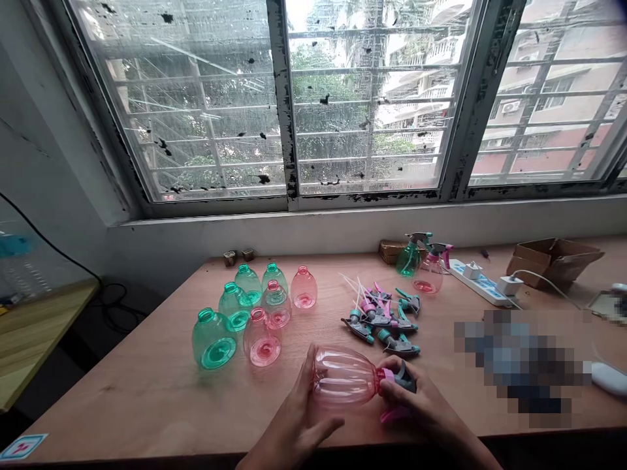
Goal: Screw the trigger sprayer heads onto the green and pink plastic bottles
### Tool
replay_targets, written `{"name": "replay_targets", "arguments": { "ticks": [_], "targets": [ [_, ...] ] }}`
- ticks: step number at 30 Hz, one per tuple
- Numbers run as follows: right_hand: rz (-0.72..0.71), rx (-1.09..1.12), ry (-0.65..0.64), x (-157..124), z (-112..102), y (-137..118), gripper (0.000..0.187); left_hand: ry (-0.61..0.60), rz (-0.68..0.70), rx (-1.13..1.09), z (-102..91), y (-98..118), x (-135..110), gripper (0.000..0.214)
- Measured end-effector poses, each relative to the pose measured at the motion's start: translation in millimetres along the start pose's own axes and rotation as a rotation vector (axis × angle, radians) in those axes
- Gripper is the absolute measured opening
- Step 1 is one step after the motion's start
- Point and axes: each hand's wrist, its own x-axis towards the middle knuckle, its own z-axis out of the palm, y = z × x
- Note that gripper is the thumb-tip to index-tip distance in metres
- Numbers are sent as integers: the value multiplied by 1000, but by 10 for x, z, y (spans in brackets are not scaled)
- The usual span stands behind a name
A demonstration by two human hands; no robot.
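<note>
A clear pink ribbed spray bottle (pixel 344 376) lies sideways between my hands above the table's front part. My left hand (pixel 298 408) cups its base, fingers along the bottom and thumb held away from the side. At the neck, my right hand (pixel 416 391) grips the pink and grey trigger sprayer (pixel 403 378), which sits against the bottle's mouth. How far it is screwed on I cannot tell. Beyond lies a pile of loose trigger sprayers (pixel 382 316) with thin white tubes. To the left stand several open green bottles (pixel 214 339) and pink bottles (pixel 263 337).
A green spray bottle (pixel 409 258) and a pink spray bottle (pixel 429 273) with sprayers fitted stand at the back. Right of them are a white power strip (pixel 480 282) with plugs and an open cardboard box (pixel 553 261). A blurred patch (pixel 524 362) covers something at the right.
</note>
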Motion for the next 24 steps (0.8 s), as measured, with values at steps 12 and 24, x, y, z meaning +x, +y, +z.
{"name": "replay_targets", "arguments": {
  "ticks": [12, 24],
  "targets": [
    [6, 8, 5, -2, -1, -5, 38, 22, 0, -1, -8, -30, 48, 92],
    [11, 33, -8, 17, 14, -35, 38, 60, -11, -36, -3, -40, 39, 93]
  ]
}}
